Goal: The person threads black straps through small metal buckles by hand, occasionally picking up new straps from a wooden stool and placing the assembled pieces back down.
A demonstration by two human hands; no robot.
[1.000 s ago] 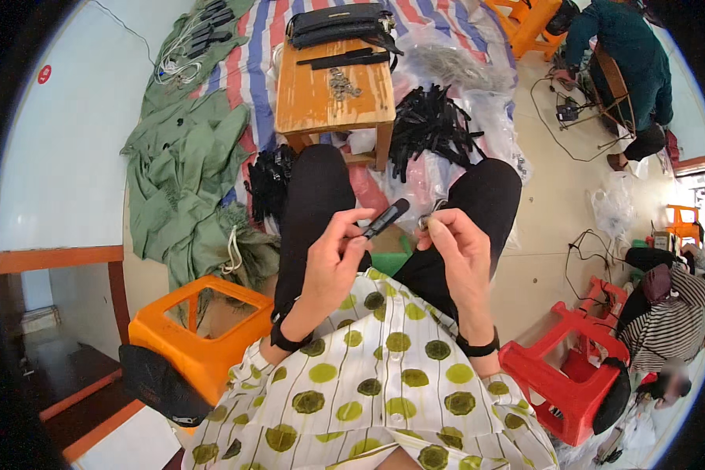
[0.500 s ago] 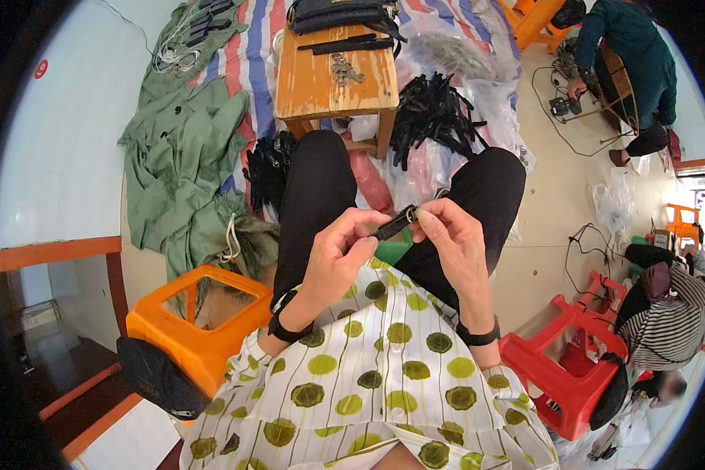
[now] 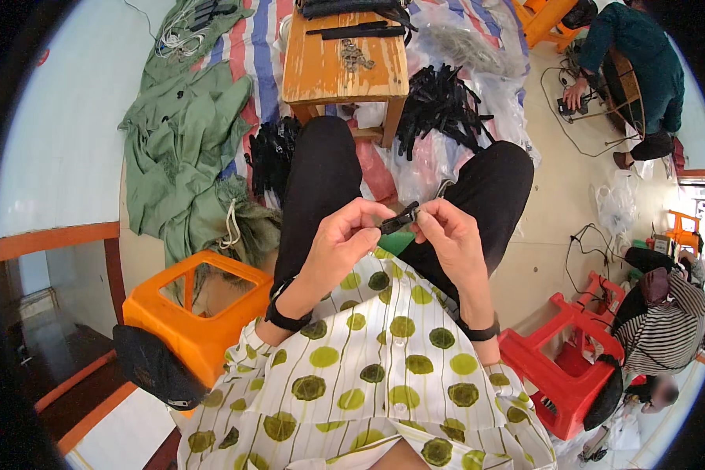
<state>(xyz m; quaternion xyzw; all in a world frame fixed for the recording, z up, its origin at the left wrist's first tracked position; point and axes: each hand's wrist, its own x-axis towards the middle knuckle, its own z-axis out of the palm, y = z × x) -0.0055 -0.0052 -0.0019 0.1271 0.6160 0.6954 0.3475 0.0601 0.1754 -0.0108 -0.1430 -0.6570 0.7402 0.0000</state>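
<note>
A short black webbing strap [image 3: 400, 219] is stretched between my two hands, above my lap. My left hand [image 3: 341, 244] pinches its left end between thumb and fingers. At the strap's other end, the thumb and fingertips of my right hand [image 3: 452, 241] are closed on it. The part inside my fingers is hidden. Beyond my knees, small metal fittings [image 3: 356, 56] lie heaped on a worn wooden stool [image 3: 309, 76]. Black straps pile up on the right of it [image 3: 440, 110], and a smaller bunch of black straps [image 3: 272, 159] lies by my left knee.
Two long black strips [image 3: 360, 31] rest on the wooden stool before a black bag [image 3: 348, 8]. Green cloth [image 3: 184, 149] spreads at left. An orange plastic stool [image 3: 168, 321] and a red one [image 3: 552, 364] flank me. Another person [image 3: 638, 55] works at far right.
The strap has turned slightly in my fingers, and the metal ring seen near my right fingertips is no longer plain. The view has shifted a little. The other person's hand has moved.
</note>
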